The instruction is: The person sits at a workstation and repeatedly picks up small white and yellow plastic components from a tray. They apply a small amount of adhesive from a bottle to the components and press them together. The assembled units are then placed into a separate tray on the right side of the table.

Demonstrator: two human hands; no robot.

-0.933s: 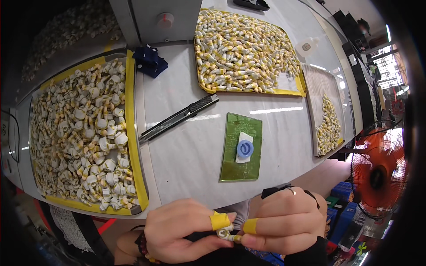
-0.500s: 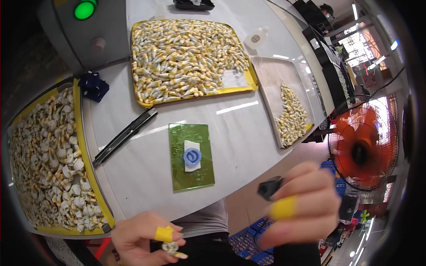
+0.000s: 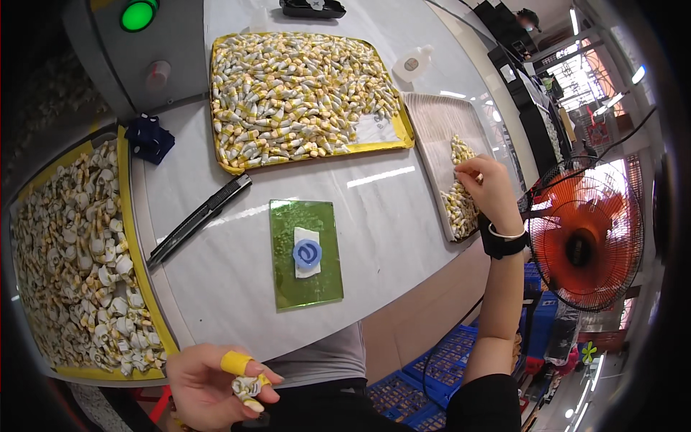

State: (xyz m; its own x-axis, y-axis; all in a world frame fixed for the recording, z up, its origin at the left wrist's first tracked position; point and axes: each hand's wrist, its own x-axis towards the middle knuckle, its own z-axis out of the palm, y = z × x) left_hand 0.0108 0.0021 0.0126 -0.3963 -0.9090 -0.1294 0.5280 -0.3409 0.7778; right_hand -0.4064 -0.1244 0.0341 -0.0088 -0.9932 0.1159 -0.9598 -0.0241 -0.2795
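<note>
- Head view, looking down on a white worktable, pretty crowded.
- Left hand down at the near edge, off the table, yellow tape on one finger, curled around a small white-and-yellow part pinched between thumb and fingers.
- Right hand stretched out to the grey tray on the right, fingertips pinched together just over the small pile of parts in it; can't tell if anything is actually between them. Black band on that wrist.
- Big yellow tray at the far middle, packed with the same white-and-yellow parts.
- Another yellow tray on the left, loaded with pale parts.
- Green mat in the centre with a white slip and blue ring on it.
- Black utility knife lying slantwise between the mat and the left tray.
- Orange fan off the table's right side, just beside the right forearm.
</note>
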